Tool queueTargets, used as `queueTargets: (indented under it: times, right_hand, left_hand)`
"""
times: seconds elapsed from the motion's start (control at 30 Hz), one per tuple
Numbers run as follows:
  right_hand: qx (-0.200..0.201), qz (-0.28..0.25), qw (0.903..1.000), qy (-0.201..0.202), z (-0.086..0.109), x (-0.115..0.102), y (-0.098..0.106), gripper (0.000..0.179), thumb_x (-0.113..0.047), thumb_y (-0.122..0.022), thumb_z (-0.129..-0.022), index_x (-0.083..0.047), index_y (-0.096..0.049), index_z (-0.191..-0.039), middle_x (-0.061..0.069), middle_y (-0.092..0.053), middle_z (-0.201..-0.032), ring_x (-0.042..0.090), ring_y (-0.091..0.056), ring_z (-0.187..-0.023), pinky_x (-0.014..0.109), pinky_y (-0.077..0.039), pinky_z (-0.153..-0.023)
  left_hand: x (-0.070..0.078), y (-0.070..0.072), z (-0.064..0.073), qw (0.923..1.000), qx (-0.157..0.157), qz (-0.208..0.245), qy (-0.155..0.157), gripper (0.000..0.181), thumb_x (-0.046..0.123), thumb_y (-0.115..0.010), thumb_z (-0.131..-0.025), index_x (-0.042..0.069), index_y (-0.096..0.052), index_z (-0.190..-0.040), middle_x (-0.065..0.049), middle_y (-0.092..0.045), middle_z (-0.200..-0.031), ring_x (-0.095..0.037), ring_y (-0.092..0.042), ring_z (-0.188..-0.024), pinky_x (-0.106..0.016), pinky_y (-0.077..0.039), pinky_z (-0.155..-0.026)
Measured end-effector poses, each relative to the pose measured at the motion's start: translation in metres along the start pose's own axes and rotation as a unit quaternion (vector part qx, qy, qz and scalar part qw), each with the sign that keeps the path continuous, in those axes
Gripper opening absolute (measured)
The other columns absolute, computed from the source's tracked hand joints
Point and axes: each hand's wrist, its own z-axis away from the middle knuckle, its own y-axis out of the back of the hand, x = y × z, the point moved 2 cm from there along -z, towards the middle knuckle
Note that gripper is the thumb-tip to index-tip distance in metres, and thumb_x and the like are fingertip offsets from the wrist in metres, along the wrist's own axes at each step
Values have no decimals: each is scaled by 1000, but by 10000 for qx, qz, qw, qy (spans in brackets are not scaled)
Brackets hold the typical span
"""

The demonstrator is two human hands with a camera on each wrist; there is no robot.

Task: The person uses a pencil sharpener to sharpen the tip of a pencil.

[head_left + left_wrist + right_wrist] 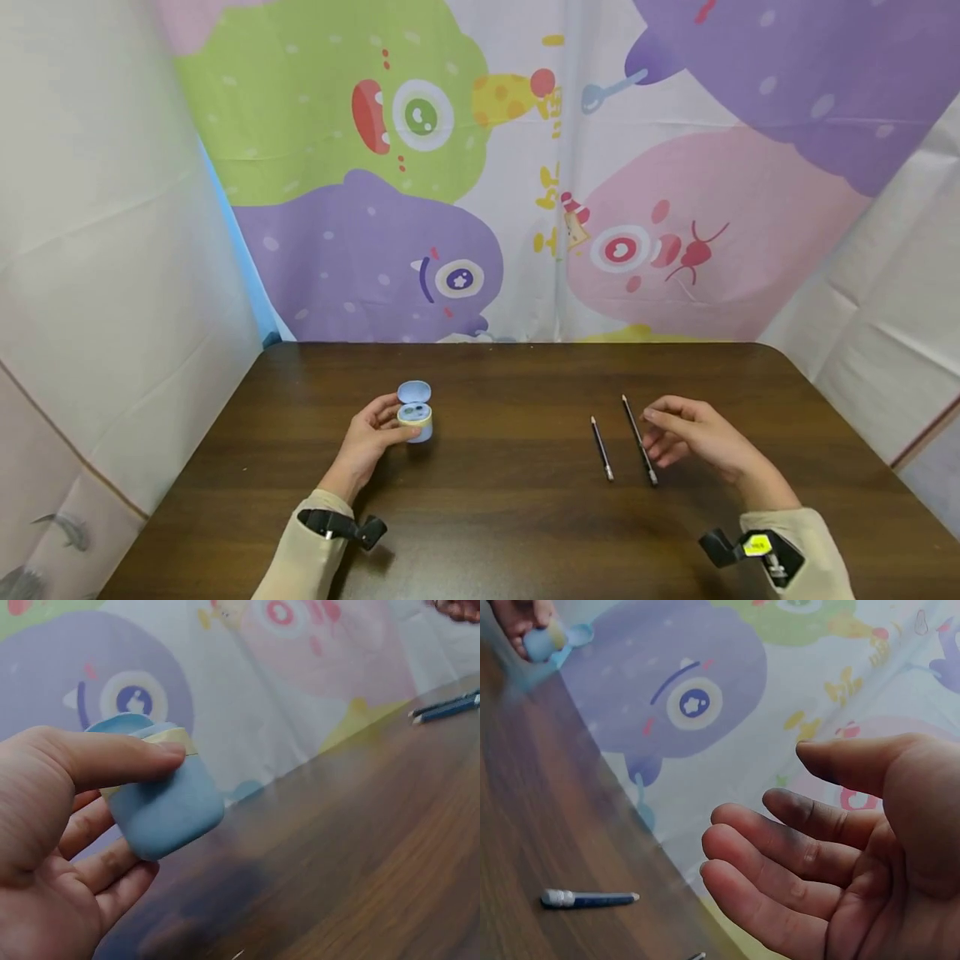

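My left hand (363, 446) holds a light-blue pencil sharpener (417, 428) with a yellow band. Its lid (414, 392) is flipped up, and two dark holes show on top. In the left wrist view the thumb lies along the front of the sharpener (172, 806), with the other fingers behind it. My right hand (693, 433) hovers at the right with fingers loosely spread and nothing in them. Beside its fingertips a longer dark pencil (636, 433) lies on the table, and a shorter dark pencil (602, 448) lies to the left of that one.
The dark wooden table (495, 517) ends at the back against a curtain (525, 292) printed with cartoon monsters. White cloth walls (112, 208) stand on both sides. A small camera (341, 527) is strapped to each wrist.
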Motion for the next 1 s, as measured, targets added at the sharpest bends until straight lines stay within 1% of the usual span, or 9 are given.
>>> queueTargets:
  times: [0.17,0.27,0.37,0.47,0.6,0.77,0.83,0.9,1.0]
  right_hand:
    - [-185,-101,9995,230,1,-6,-7,16,-9,-48,-105,-8,-63,-103,12,-68,-85,23,-70,-74,38,-62,-65]
    - [-262,-211,9987,380,1,-9,-12,18,-7,-47,-104,-11,-64,-102,11,-68,-87,21,-70,-76,37,-62,-66]
    - [-221,-205,9977,615,1,-14,-17,17,-4,-47,-104,-8,-64,-103,11,-68,-90,20,-70,-79,37,-62,-68]
    - [-78,20,9962,866,0,-22,-23,13,-3,-48,-103,2,-61,-105,13,-68,-91,21,-70,-80,38,-62,-69]
    - [159,437,9940,990,-1,-34,-33,17,-3,-52,-102,13,-56,-105,20,-68,-90,21,-70,-78,40,-62,-68]
    - [480,931,9893,1018,-3,-44,-42,17,-3,-56,-100,12,-57,-107,24,-67,-91,21,-70,-80,41,-62,-69]
    - [678,1300,9833,1079,-4,-46,-46,15,-5,-59,-99,8,-60,-107,20,-68,-91,20,-69,-79,37,-61,-68]
    - [959,1772,9723,1185,-6,-48,-50,12,-8,-62,-98,2,-63,-106,14,-69,-90,18,-68,-77,32,-60,-66]
    - [1401,2584,9442,1488,-12,-47,-56,11,-8,-66,-95,-5,-65,-105,5,-70,-91,14,-66,-77,30,-58,-65]
  left_hand:
    - [-4,17,-2,9988,-317,-378,-5,63,-11,-73,-80,-10,-45,-137,-2,-67,-109,-9,-66,-93,-24,-54,-79]
    - [-7,24,-4,9968,-620,-482,-177,64,-14,-72,-78,-12,-43,-135,-3,-67,-107,-9,-66,-93,-23,-55,-79]
    - [-7,28,-5,9932,-908,-557,-459,64,-16,-71,-77,-15,-40,-133,-6,-66,-108,-8,-66,-94,-22,-55,-78]
    - [-7,30,-6,9902,-1065,-636,-648,64,-18,-70,-75,-17,-39,-131,-10,-65,-110,-7,-65,-94,-21,-54,-79]
    - [-6,33,-7,9882,-1141,-742,-708,65,-20,-69,-75,-17,-38,-132,-13,-65,-110,-7,-64,-95,-20,-54,-79]
    - [-3,35,-6,9854,-1216,-893,-793,69,-20,-69,-74,-17,-37,-135,-20,-64,-113,-7,-62,-94,-20,-52,-80]
    - [-2,36,-6,9838,-1242,-975,-853,70,-20,-70,-73,-17,-37,-135,-25,-63,-114,-7,-61,-94,-20,-51,-81]
    - [0,38,-6,9817,-1278,-1071,-919,73,-19,-70,-73,-16,-36,-137,-29,-61,-115,-8,-59,-96,-21,-50,-83]
    - [6,42,-5,9798,-1205,-1251,-989,76,-18,-70,-74,-14,-32,-140,-33,-57,-120,-16,-58,-104,-27,-51,-88]
